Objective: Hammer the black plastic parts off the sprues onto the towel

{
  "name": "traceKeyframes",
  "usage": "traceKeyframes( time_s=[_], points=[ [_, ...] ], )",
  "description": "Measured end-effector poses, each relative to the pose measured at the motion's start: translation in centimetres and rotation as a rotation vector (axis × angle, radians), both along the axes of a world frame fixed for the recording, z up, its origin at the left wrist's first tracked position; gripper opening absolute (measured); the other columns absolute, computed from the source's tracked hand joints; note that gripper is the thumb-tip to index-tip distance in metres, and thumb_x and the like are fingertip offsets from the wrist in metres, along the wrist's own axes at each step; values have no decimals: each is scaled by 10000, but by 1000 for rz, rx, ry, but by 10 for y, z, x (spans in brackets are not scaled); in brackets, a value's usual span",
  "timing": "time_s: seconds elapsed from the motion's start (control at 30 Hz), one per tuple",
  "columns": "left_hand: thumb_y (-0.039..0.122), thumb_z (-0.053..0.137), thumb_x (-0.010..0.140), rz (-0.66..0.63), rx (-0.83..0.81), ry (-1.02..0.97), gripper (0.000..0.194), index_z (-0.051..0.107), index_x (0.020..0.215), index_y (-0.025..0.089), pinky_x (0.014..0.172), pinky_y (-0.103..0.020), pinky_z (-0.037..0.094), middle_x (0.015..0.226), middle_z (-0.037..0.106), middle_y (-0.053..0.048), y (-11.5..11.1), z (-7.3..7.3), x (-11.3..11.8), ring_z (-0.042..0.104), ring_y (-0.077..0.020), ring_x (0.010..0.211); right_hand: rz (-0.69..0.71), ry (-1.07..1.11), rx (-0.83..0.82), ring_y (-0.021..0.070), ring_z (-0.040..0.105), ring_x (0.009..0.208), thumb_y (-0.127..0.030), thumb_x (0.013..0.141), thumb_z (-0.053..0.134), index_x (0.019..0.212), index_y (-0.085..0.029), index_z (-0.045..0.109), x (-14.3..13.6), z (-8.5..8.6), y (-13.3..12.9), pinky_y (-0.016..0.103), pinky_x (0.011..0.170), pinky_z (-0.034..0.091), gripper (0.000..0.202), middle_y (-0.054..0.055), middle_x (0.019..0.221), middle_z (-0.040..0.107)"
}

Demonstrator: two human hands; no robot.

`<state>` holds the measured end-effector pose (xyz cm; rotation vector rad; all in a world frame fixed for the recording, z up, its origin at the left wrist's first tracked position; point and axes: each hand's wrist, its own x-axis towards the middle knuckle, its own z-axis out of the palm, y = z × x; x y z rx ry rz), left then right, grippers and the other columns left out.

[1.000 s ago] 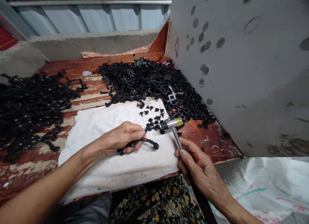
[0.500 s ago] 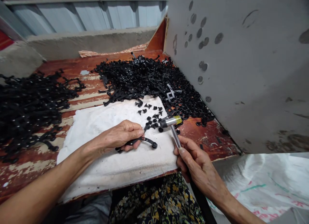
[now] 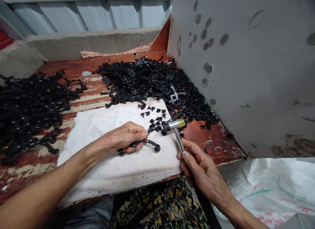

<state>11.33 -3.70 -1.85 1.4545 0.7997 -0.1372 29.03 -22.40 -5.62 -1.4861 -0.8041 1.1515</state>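
Note:
My left hand (image 3: 131,137) pinches a black bracket (image 3: 152,143) with curved arms and round knobs at its ends, over a white cloth (image 3: 98,166). Part of the bracket is hidden behind my fingers. In my right hand (image 3: 199,165) is a small mallet (image 3: 173,124), gripped by its metal handle. Its head has one black face and one yellow face, and is level just right of the bracket, apart from it. Several loose black knobs (image 3: 158,119) with short stems lie on the cloth beyond the mallet head.
A large heap of black brackets and knobs (image 3: 147,78) covers the back of the worn red table (image 3: 204,140). Another heap of brackets (image 3: 29,114) lies at left. A grey spotted panel (image 3: 241,74) stands along the right side. White sacking (image 3: 275,186) is at lower right.

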Motion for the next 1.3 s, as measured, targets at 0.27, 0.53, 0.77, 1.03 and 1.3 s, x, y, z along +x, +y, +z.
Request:
traceKeyframes(
  time_s=[0.27, 0.53, 0.77, 1.03, 1.3],
  points=[
    [681, 603, 761, -38, 60, 47, 552, 535, 567, 169, 311, -191, 183, 380, 413, 34, 5, -7, -6, 286, -48, 302, 132, -586, 152, 253, 645, 1104, -272, 982, 422, 1368, -146, 531, 8, 7, 5, 466, 980, 519, 420, 163, 1208, 676],
    [636, 618, 764, -83, 51, 82, 521, 522, 534, 179, 315, -208, 177, 356, 411, 22, 8, -1, -2, 277, -59, 295, 234, -1006, 540, 227, 669, 962, -12, 923, 378, 1515, -151, 351, 12, 24, 26, 393, 810, 599, 609, 169, 1133, 667],
    [617, 619, 766, -105, 50, 70, 514, 504, 516, 183, 318, -212, 162, 345, 387, 29, 9, 1, -1, 259, -58, 297, 241, -1075, 581, 211, 638, 802, 3, 901, 390, 1533, -202, 334, 15, 33, 28, 341, 671, 591, 667, 133, 1053, 648],
    [610, 612, 780, -102, 59, 60, 514, 516, 510, 183, 306, -216, 168, 347, 398, 26, 9, -2, -2, 270, -63, 288, 360, -1137, 481, 198, 626, 700, 7, 860, 388, 1580, -275, 201, 16, 29, 25, 323, 593, 586, 795, 92, 980, 642],
    [593, 602, 807, -103, 39, 27, 515, 524, 514, 177, 306, -209, 178, 344, 400, 26, 9, -2, -4, 277, -61, 287, 395, -1171, 448, 185, 600, 635, -2, 838, 395, 1573, -255, 237, 18, 31, 26, 310, 560, 574, 793, 83, 939, 637]
  ],
)
